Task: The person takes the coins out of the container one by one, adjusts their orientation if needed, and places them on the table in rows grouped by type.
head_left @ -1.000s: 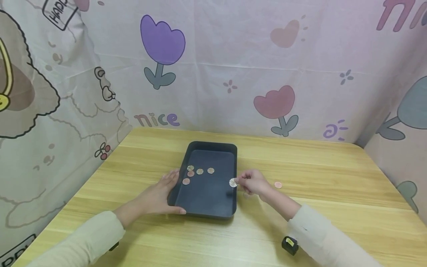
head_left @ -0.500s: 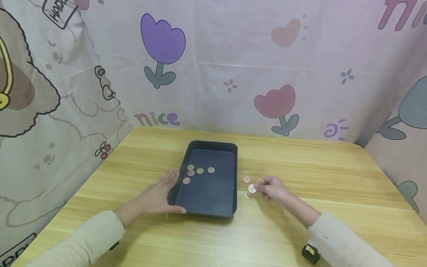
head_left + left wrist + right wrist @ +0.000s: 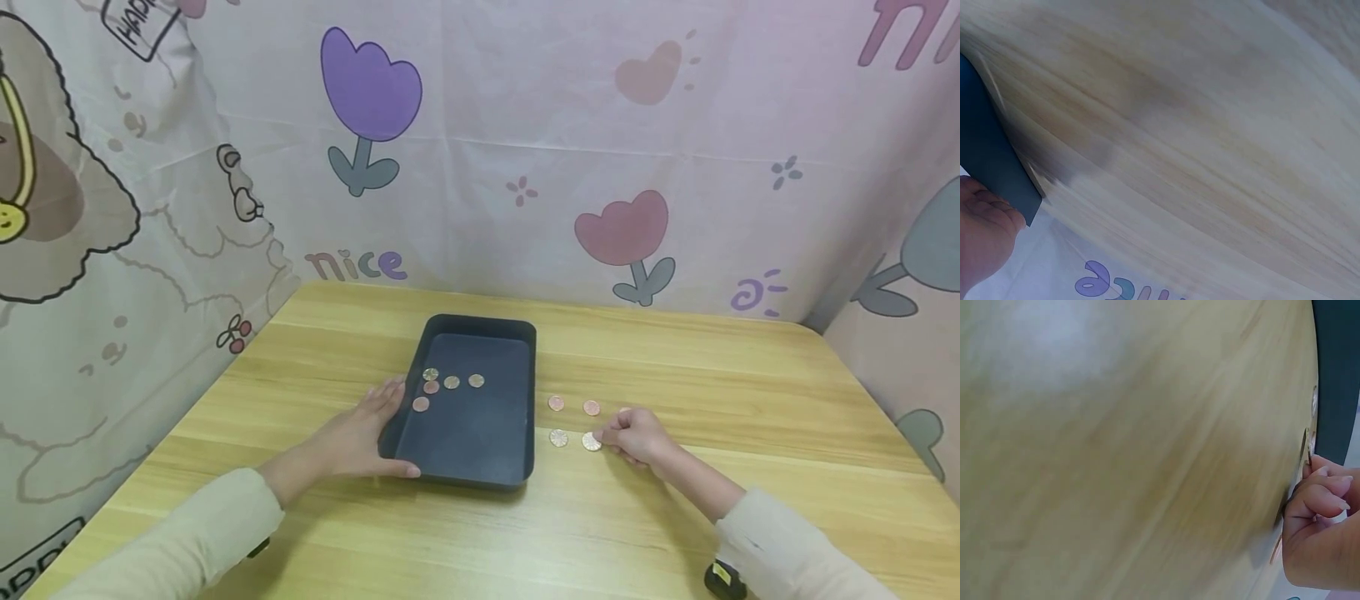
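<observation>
A dark rectangular tray (image 3: 465,433) sits on the table with several coins lying on its floor, one of them a copper coin (image 3: 421,404). My left hand (image 3: 352,437) rests against the tray's left wall, fingers spread along it and thumb at the near edge. To the right of the tray my right hand (image 3: 637,435) pinches a silvery coin (image 3: 592,442) between thumb and finger, close over the tabletop. Beside it lie another silvery coin (image 3: 558,438) and two copper coins, a nearer-to-tray one (image 3: 556,403) and a farther one (image 3: 592,408). In the right wrist view the pinched coin (image 3: 1308,447) stands tilted.
The wooden table (image 3: 450,550) ends at a patterned cloth backdrop (image 3: 480,217). A reddish-brown coin edge (image 3: 1276,549) shows beside my right hand in the right wrist view. A small black device (image 3: 724,578) hangs at the right sleeve.
My right hand has moved from over the tray's right rim out to the right, still pinching the silvery coin, and lowered towards the table. The left hand stays put.
</observation>
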`<state>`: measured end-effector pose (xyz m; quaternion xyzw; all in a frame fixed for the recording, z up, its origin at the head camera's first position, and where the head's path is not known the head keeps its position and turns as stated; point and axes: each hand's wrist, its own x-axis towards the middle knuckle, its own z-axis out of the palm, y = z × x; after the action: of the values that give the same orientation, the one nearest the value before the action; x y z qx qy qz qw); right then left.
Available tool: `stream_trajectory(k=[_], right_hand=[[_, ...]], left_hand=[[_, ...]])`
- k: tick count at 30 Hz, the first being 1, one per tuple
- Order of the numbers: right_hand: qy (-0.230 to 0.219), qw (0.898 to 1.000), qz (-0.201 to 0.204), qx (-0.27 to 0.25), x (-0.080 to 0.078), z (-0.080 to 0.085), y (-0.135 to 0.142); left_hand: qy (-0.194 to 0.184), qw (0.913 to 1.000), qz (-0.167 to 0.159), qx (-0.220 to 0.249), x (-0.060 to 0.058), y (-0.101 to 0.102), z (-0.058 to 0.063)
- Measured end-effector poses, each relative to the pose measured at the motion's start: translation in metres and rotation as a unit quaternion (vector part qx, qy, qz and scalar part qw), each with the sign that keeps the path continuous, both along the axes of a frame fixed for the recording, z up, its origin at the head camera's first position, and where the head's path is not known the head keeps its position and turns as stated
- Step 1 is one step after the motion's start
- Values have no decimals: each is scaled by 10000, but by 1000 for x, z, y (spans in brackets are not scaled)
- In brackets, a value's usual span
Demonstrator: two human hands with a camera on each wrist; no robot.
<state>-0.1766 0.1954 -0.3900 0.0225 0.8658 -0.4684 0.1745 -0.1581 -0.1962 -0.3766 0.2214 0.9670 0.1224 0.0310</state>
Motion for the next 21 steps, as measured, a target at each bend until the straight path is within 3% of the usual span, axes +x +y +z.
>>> stream_trajectory(k=[15,21], right_hand=[[180,9991,-322,214,3,0,-4],[491,9983,-317,51,-2,12,-6]], left_hand=[[-5,10000,10,44,0,0,-1],[2,10000,4,72,1,1,0]])
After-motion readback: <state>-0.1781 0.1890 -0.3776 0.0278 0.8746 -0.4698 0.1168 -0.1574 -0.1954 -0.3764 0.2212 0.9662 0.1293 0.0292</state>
